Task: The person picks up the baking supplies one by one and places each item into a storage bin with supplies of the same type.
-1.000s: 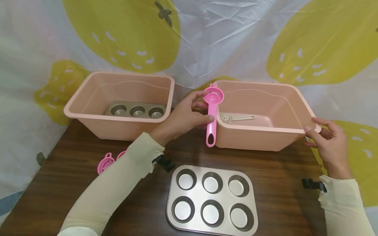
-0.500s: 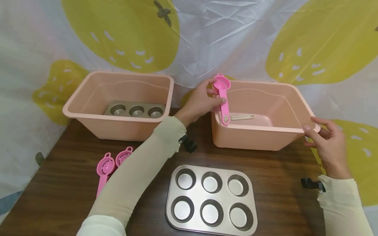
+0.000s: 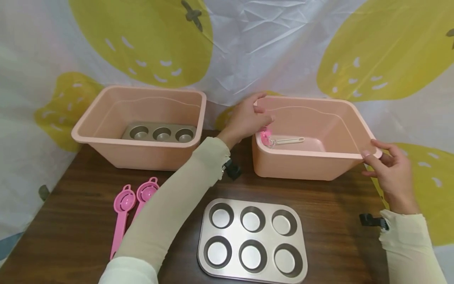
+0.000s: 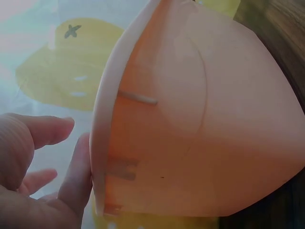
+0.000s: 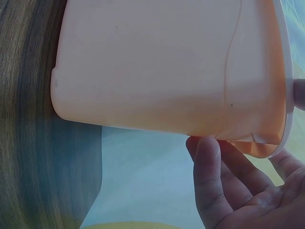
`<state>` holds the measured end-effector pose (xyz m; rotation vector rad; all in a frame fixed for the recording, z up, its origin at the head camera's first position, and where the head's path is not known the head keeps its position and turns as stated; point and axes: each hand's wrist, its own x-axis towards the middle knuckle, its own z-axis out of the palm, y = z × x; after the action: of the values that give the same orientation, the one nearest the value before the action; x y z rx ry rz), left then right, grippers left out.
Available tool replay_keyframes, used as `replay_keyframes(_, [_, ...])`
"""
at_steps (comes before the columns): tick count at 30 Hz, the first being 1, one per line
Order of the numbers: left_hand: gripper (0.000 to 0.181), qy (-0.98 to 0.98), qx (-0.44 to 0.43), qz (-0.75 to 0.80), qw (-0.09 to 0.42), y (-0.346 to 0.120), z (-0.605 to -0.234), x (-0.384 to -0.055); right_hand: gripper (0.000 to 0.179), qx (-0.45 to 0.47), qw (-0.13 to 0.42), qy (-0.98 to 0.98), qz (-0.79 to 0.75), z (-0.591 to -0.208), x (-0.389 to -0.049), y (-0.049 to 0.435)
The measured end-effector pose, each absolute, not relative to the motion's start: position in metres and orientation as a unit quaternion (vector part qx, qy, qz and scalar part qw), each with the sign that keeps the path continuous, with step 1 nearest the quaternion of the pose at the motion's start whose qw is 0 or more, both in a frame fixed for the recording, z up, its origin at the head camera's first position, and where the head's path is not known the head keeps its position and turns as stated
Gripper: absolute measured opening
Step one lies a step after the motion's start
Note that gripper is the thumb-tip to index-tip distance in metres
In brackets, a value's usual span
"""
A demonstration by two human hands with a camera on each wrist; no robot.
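Observation:
The left hand (image 3: 244,120) hovers over the left rim of the right pink bin (image 3: 298,166), fingers loosely spread. In the left wrist view that hand (image 4: 71,186) has nothing between thumb and fingers; one finger lies against or close to the rim. Below it, inside the bin, a bright pink egg separator (image 3: 265,138) shows only in part. Beside it a beige egg separator (image 3: 290,140) lies on the bin floor, its head partly covered. The right hand (image 3: 396,173) pinches the bin's front right rim corner; in the right wrist view its fingers (image 5: 238,169) curl under the rim.
To the left stands another pink bin (image 3: 156,154) holding a muffin tin (image 3: 150,127). A silver muffin tin (image 3: 252,240) lies on the brown wooden table (image 3: 340,232). Two pink egg separators (image 3: 120,225) lie at left, one partly under the left forearm. A lemon-print cloth (image 3: 227,47) hangs behind.
The left hand carried the pink egg separator right, over the bin's left rim, and let it go; it is now down inside the bin. The right hand has kept its grip on the corner.

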<state>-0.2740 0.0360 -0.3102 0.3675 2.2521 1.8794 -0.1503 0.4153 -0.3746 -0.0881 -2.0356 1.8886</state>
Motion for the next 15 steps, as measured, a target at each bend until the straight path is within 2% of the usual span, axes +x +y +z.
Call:
replay_keyframes(6, [0.07, 0.74, 0.125, 0.655, 0.092, 0.029, -0.314, -0.268, 0.047, -0.031, 0.181, -0.724, 0.664, -0.374, -0.15, 0.415])
replay_keyframes(15, [0.045, 0.716, 0.151, 0.677, 0.076, 0.012, -0.306, -0.247, 0.046, -0.032, 0.181, -0.714, 0.676, -0.374, -0.15, 0.416])
